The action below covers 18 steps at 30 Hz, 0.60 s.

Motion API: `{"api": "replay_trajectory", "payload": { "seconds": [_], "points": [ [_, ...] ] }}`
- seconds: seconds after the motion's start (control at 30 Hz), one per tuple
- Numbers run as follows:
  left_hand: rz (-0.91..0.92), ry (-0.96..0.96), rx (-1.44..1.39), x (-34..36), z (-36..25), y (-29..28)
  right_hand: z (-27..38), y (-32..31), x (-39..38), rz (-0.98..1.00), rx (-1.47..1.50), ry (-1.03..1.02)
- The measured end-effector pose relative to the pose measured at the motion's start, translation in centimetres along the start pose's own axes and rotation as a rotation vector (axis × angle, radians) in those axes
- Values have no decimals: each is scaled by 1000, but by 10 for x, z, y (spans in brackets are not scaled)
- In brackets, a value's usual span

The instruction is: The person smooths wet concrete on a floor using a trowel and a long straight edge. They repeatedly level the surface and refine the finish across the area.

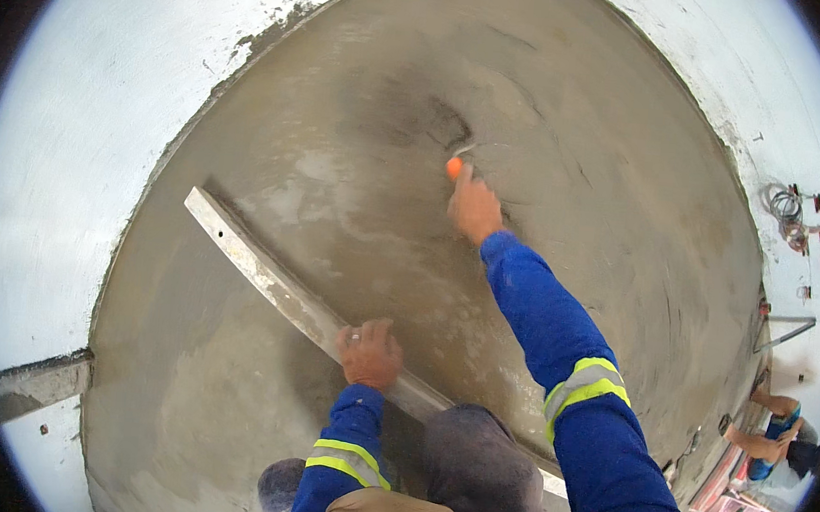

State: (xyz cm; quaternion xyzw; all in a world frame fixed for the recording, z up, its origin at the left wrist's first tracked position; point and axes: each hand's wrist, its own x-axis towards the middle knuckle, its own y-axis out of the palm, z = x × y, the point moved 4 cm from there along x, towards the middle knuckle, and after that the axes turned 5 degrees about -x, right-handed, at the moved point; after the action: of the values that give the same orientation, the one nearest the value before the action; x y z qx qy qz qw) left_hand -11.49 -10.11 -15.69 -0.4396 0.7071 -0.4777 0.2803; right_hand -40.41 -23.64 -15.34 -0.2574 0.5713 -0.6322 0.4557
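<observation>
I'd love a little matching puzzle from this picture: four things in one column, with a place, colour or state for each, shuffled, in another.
Things:
1. Left hand
2. Coiled wire
3. Right hand
4. Sleeves

Descriptions:
A. Holding an orange-ended tool
B. Blue with yellow and grey bands
C. On the long pale board
D. By the white wall at the picture's right

Right pairs: 1-C, 2-D, 3-A, 4-B

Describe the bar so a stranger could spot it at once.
On the grey floor, find the left hand. Beneath it, a long, pale bar slants from upper left to lower right. Its great length sets it apart from the orange-ended tool in the right hand.
</observation>
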Motion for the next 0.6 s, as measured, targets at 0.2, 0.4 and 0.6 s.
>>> {"api": "replay_trajectory", "payload": {
  "seconds": [0.2,0.4,0.6],
  "points": [
    [18,5,-33,1,-4,2,24,-15,15,-13,18,-140],
    [47,-4,-46,1,0,3,54,7,28,51,101,-54],
    [17,-6,-60,-1,0,2,88,-11,22,72,64,-207]
  ]
}}
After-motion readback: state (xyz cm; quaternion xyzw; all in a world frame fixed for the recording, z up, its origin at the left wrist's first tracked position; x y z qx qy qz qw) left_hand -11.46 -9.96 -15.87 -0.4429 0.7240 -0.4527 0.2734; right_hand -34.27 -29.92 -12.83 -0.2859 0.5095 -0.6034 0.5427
